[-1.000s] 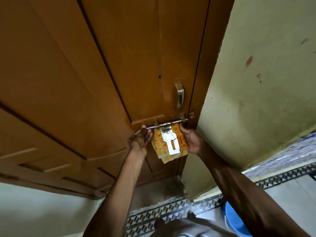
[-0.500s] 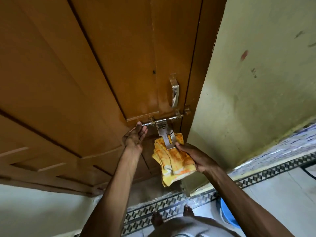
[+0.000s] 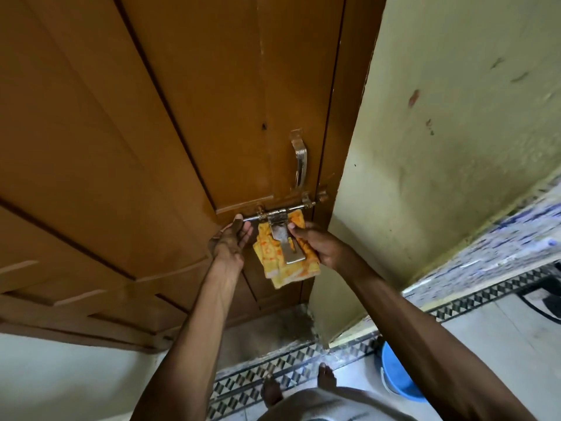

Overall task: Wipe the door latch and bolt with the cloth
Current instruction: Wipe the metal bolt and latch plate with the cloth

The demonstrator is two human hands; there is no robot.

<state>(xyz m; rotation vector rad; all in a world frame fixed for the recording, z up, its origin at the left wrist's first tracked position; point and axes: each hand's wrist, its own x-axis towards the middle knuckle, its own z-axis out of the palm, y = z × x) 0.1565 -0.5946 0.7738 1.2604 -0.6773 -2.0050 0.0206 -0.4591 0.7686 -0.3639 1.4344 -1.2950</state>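
A steel bolt (image 3: pixel 285 210) runs across the brown door (image 3: pixel 151 132), with its flat latch plate (image 3: pixel 288 243) hanging down from it. Behind the plate lies a yellow and orange cloth (image 3: pixel 273 256). My right hand (image 3: pixel 318 244) grips the cloth from the right, thumb pressed on the plate's face. To the left, my left hand (image 3: pixel 232 238) rests against the door with its fingertips touching the bolt's left end; whether it grips the rod I cannot tell. Part of the cloth is hidden by the plate and my right hand.
A steel door handle (image 3: pixel 300 159) is fixed above the bolt. A pale green wall (image 3: pixel 440 147) juts out at the right. A blue bucket (image 3: pixel 394 375) stands on the tiled floor (image 3: pixel 501 329) beside my bare feet (image 3: pixel 273 390).
The cloth dropped below the plate half a second ago; now my right hand has lifted it back up behind the latch plate. My left hand stays at the bolt's left end.
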